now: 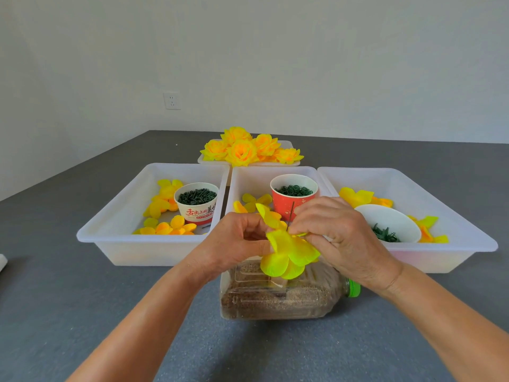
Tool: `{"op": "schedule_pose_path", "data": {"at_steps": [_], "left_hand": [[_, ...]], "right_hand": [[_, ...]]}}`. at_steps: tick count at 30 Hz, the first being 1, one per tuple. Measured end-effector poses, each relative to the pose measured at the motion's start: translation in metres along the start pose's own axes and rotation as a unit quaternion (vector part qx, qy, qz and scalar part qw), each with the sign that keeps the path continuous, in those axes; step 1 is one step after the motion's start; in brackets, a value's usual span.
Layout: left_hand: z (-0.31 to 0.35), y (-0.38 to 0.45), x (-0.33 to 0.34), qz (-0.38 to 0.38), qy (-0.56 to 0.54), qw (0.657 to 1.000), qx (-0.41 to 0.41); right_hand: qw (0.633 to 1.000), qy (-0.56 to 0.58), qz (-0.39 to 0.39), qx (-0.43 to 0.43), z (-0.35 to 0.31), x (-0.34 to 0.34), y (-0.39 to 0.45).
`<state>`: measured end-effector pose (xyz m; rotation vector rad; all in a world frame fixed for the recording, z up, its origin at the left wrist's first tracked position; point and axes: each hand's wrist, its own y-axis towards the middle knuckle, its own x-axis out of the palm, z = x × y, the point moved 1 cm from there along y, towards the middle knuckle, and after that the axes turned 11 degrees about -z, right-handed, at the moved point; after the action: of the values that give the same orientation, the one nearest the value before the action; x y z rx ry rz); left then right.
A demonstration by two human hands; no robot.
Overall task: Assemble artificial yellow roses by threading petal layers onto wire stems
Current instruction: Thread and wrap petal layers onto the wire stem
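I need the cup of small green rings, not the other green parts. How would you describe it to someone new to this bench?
Three white plastic trays sit side by side on the grey table; look in the middle tray. At its back stands the red paper cup of dark green rings. It is the only red container: the left tray's cup is white with red lettering, and the right tray holds a white bowl.

We lose the wire stem (289, 216) where it drops behind the petal layers (289, 252). Both hands (237, 241) cover their own fingertips, and the frame's left edge cuts off a white object (2, 262).
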<state>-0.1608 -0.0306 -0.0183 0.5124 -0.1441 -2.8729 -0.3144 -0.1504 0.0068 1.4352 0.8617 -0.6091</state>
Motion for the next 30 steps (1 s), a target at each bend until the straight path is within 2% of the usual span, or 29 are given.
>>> {"op": "schedule_pose_path", "data": {"at_steps": [3,8,13,15,22,26,30], "left_hand": [[0.005,-0.001,0.000,0.009,0.012,1.000,0.002],[0.010,-0.002,0.000,0.080,0.095,0.992,0.018],[0.018,-0.008,-0.001,0.083,0.189,0.973,0.108],[0.022,-0.009,-0.001,0.088,0.184,0.970,0.135],[0.031,-0.010,0.002,0.129,0.206,0.961,0.131],[0.034,-0.013,0.005,0.134,0.285,0.933,0.175],[0.036,-0.015,0.008,0.116,0.351,0.905,0.208]], "right_hand": [[1.000,-0.003,-0.028,-0.011,0.000,0.000,0.002],[0.999,0.009,-0.050,-0.012,0.003,-0.001,0.004],[0.998,0.035,-0.055,0.000,0.006,0.001,0.004],[0.997,0.045,-0.055,0.004,0.006,0.001,0.003],[0.993,0.104,-0.041,0.033,0.009,0.002,0.003],[0.988,0.143,-0.035,0.044,0.011,0.003,0.001],[0.992,0.117,-0.037,0.024,0.009,0.004,0.002]]}}
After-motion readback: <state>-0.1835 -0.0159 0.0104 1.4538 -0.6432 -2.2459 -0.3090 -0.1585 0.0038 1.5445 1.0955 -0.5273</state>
